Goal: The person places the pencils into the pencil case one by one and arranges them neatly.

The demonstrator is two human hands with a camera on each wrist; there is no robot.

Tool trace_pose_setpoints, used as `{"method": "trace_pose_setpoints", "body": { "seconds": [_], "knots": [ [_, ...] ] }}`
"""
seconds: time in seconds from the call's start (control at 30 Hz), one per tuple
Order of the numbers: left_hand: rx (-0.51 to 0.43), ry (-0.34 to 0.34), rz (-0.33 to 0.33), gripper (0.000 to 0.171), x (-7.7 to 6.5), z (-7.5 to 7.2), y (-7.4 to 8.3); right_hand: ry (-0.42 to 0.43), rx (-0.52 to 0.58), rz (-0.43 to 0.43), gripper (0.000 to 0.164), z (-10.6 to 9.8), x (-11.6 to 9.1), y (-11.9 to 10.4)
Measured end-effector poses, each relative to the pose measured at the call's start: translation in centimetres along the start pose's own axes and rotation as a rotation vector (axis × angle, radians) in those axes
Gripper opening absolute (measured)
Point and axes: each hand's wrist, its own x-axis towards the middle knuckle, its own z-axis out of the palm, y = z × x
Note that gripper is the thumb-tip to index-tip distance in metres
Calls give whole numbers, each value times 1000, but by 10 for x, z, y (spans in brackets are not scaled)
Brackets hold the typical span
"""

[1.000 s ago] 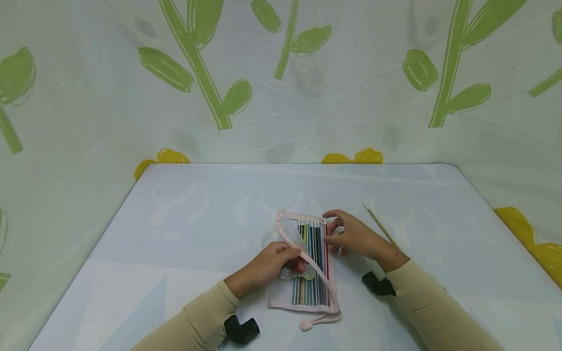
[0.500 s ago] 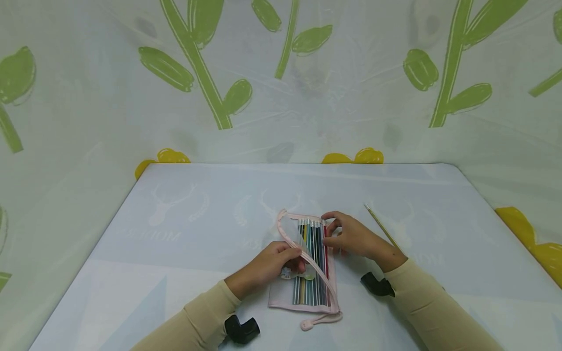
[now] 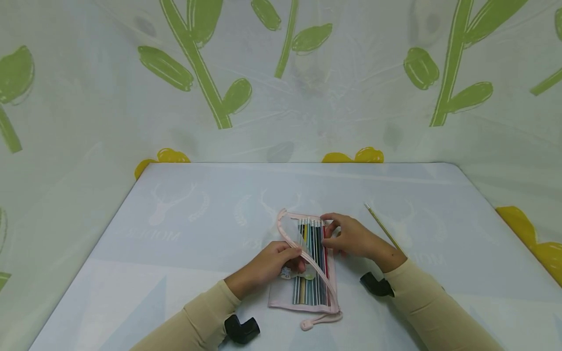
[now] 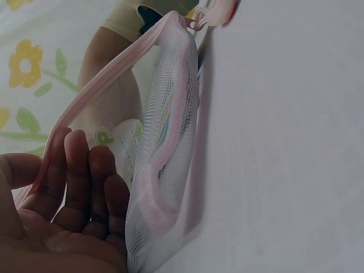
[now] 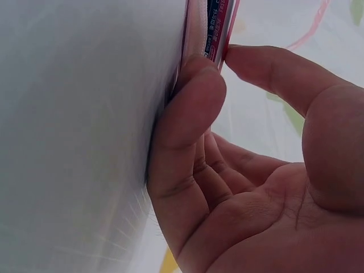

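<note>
A mesh pencil case [image 3: 281,297] with pink trim lies on the table, its pink zipper edge [image 4: 96,85] lifted in a loop. My left hand [image 3: 274,261] pinches that edge between thumb and fingers, and its other fingers reach toward the mesh side. Several slim pencils [image 3: 311,243] lie side by side in the case, their pale ends toward the far side. At the right side of the case, my right hand [image 3: 351,238] pinches a red pencil [image 3: 326,263]. In the right wrist view the thumb touches the red printed barrel [image 5: 227,28], with the index finger bent against the pink trim.
To the right, a gold pencil [image 3: 381,224] lies on the table [image 3: 197,243], partly behind the right wrist. A pink zipper pull [image 3: 307,325] hangs at the near end of the case. Black wrist mounts [image 3: 242,330] show below both sleeves. A leaf-patterned sheet [image 3: 307,122] surrounds the table.
My right hand has shifted slightly left and toward the near side, and the red pencil has moved left against the others. My left hand has stayed in place.
</note>
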Motion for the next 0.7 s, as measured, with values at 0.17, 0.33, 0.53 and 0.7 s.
{"method": "trace_pose_setpoints", "body": {
  "seconds": [0.17,0.33,0.53,0.7],
  "knots": [
    [-16,-4,-10,40,0,0,0,0,-33,-10,66,1,-1,0],
    [-16,0,-2,39,-2,0,-1,-12,-48,-39,68,4,0,1],
    [-9,4,5,39,-1,0,-2,-22,-63,-61,69,3,0,3],
    [-11,-1,14,40,0,0,-2,-32,-69,-44,70,2,0,3]
  ]
}}
